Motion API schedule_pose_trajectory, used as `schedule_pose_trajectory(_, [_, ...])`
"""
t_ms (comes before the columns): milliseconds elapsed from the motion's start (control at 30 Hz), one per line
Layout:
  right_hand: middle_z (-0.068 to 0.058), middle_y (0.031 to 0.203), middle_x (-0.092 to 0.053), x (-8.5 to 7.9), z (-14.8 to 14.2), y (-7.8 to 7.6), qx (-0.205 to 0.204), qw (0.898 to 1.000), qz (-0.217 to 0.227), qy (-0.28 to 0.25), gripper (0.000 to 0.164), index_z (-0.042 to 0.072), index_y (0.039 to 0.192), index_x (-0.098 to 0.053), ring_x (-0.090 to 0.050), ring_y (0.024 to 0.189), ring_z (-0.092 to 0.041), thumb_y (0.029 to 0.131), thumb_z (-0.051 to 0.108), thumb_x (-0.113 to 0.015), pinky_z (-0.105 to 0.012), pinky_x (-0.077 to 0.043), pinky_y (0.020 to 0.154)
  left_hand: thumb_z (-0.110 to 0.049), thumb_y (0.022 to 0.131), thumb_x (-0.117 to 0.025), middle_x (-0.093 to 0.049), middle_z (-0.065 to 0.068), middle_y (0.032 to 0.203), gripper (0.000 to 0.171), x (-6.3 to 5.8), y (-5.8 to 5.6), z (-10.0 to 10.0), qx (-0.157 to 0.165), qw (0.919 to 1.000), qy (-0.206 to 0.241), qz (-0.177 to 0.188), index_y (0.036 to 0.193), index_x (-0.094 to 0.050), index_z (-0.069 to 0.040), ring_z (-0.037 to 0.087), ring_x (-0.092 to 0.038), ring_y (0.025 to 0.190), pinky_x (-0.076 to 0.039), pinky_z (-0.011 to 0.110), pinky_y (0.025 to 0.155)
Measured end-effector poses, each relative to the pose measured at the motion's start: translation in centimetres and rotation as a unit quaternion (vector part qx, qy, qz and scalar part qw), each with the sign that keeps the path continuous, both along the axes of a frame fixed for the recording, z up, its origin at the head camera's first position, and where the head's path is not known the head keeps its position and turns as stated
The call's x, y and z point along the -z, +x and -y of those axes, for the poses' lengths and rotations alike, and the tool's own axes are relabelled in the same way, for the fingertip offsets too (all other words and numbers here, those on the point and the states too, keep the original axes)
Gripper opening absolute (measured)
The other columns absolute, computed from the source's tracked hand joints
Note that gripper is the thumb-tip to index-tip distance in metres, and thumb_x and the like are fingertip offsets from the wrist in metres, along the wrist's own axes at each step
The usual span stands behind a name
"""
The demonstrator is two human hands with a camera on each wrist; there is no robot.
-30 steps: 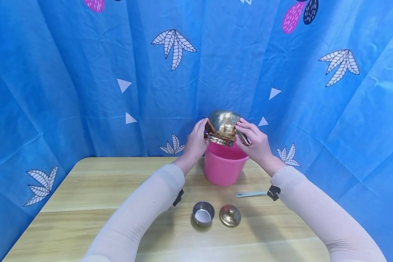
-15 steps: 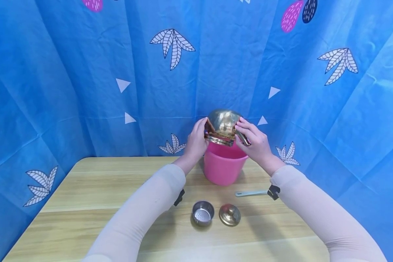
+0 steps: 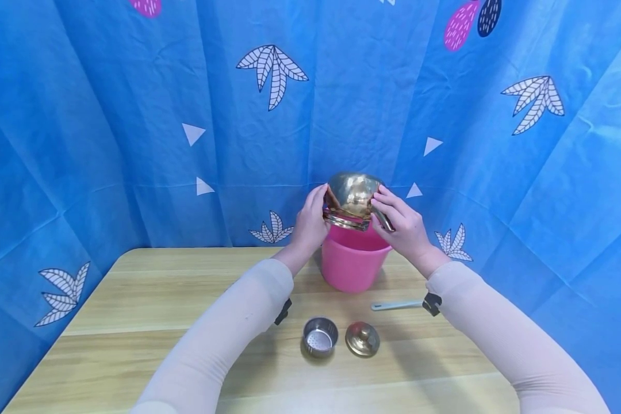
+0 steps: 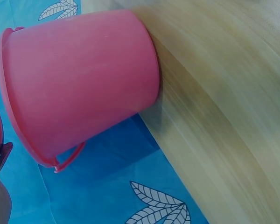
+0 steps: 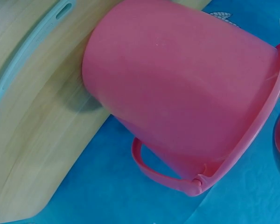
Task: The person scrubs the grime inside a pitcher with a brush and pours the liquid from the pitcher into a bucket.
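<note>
A shiny gold-coloured metal teapot [image 3: 356, 194] is held tipped over, its opening facing down, above the pink bucket [image 3: 352, 267]. My left hand [image 3: 310, 221] grips its left side, near the rim. On the right, my right hand [image 3: 403, 227] holds the pot by its side, fingers on the body and thumb by a short projecting part. Only a slice of the pot shows at the edge of each wrist view. A steel strainer basket [image 3: 321, 342] and a gold knobbed lid [image 3: 362, 339] lie nearer on the table.
The bucket stands near the back edge of the wooden table [image 3: 186, 293], its handle [image 5: 161, 179] hanging down on the far side. A pale blue handle [image 3: 395, 305] lies right of the bucket, partly behind my right forearm. A blue patterned curtain [image 3: 160, 144] surrounds the table.
</note>
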State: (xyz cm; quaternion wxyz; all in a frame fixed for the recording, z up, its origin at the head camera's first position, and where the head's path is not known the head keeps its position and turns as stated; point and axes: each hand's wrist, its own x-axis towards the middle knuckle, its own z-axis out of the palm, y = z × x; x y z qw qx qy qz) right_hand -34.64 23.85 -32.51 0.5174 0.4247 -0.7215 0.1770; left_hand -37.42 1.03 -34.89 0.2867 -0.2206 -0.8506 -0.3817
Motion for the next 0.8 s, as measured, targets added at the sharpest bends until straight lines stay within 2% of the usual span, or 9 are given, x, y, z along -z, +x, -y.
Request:
schedule_pose_trajectory(267, [-0.020, 0.120, -0.068, 0.01, -0.18, 0.04, 0.000, 1.000, -0.018, 0.007, 0.038, -0.005, 0.115, -0.070, -0.061, 0.121, -0.037, 0.077, -0.007, -0.076, -0.044, -0.052, 0.096, 0.018, 0.073, -0.071, -0.036, 0.008, 0.156, 0.092, 0.02, -0.03, -0.11, 0.003, 0.9998, -0.004, -0.018, 0.154, -0.034, -0.007, 0.037, -0.065, 0.107, -0.054, 0.038, 0.095])
schedule_pose_trajectory(400, [-0.020, 0.121, -0.068, -0.11, -0.27, 0.10, 0.002, 1.000, -0.022, 0.013, 0.039, -0.004, 0.115, -0.070, -0.061, 0.122, -0.036, 0.077, -0.007, -0.076, -0.045, -0.053, 0.094, 0.017, 0.073, -0.071, -0.034, 0.005, 0.158, 0.095, -0.03, -0.09, -0.12, 0.003, 1.0000, -0.004, -0.009, 0.156, -0.032, -0.010, 0.037, -0.064, 0.109, -0.055, 0.036, 0.093])
schedule_pose_trajectory(533, [-0.019, 0.121, -0.068, -0.23, -0.30, 0.15, 0.003, 0.999, -0.029, 0.017, 0.038, -0.004, 0.114, -0.070, -0.061, 0.122, -0.035, 0.077, -0.007, -0.077, -0.047, -0.054, 0.091, 0.017, 0.072, -0.071, -0.033, 0.006, 0.158, 0.096, -0.03, -0.17, -0.09, 0.007, 0.9998, -0.006, -0.016, 0.156, -0.032, -0.010, 0.037, -0.063, 0.110, -0.056, 0.037, 0.092])
schedule_pose_trajectory(800, [-0.020, 0.120, -0.068, -0.55, -0.24, 0.27, 0.002, 0.998, -0.050, 0.031, 0.036, -0.005, 0.113, -0.070, -0.061, 0.121, -0.037, 0.077, -0.007, -0.076, -0.046, -0.055, 0.089, 0.017, 0.073, -0.071, -0.032, 0.006, 0.159, 0.097, -0.20, -0.08, -0.05, 0.010, 0.9995, -0.011, -0.028, 0.157, -0.029, -0.009, 0.036, -0.065, 0.105, -0.056, 0.037, 0.092])
